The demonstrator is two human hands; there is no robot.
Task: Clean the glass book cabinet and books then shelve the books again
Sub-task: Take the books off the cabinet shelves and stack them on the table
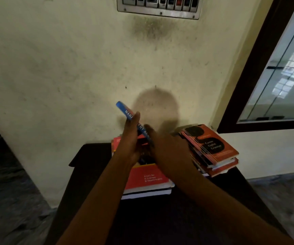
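Above the dark tabletop (89, 160), the left hand (131, 138) is gripping a thin blue-spined book (125, 110) that the open-fingered right hand (169, 147) may be knocking loose.

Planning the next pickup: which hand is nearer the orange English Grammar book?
Right. The right hand lies just left of the orange English Grammar book; the left hand, farther left, holds a blue-spined book.
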